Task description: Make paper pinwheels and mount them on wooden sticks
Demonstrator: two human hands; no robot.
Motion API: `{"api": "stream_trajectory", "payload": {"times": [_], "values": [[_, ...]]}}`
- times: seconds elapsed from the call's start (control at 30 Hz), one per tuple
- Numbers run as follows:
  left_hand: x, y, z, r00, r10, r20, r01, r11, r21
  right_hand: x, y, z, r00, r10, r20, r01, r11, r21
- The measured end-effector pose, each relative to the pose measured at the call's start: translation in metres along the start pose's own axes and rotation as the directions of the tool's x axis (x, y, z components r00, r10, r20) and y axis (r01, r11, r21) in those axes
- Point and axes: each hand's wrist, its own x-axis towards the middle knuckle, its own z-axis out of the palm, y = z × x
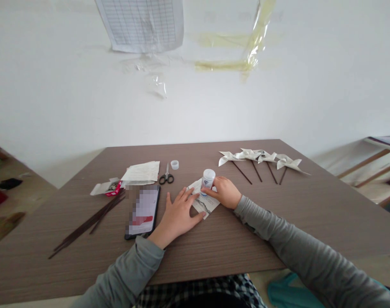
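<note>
A square of printed paper (205,211) lies on the table in front of me, with a dark line drawing on it. My left hand (178,211) rests flat on the paper's left side with its fingers spread. In my right hand (225,191) is a short, thick white glue stick (209,174), held upright with its lower end down at the paper. Whether that end touches the paper, I cannot tell. A translucent cap (174,164) lies behind, beside a pair of dark-handled scissors (166,177).
Several paper pinwheels (287,162) on brown sticks lie at the back right. To my left are a phone (144,211), a stack of paper sheets (140,173), a small red box (114,188) and a bundle of thin brown sticks (85,226). A wall stands behind the table (278,239).
</note>
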Motion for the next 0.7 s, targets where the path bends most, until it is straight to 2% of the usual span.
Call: {"api": "stream_trajectory", "payload": {"times": [0.17,0.43,0.63,0.7], "values": [[0.000,0.001,-0.001,1.000,-0.014,0.015,0.014,1.000,-0.005,-0.002,0.008,0.003,0.999,0.024,-0.023,-0.023,0.999,0.047],[-0.001,0.000,-0.004,0.999,-0.029,0.046,0.029,1.000,0.008,-0.003,0.021,-0.006,0.980,0.054,-0.189,0.014,0.941,0.338],[0.000,-0.003,-0.002,0.998,-0.030,0.059,0.029,0.999,0.015,-0.004,0.031,-0.007,0.973,0.156,-0.171,-0.086,0.930,0.357],[0.000,-0.003,-0.003,0.997,-0.034,0.067,0.033,0.999,0.015,-0.003,0.036,-0.005,0.970,0.153,-0.186,-0.075,0.925,0.373]]}}
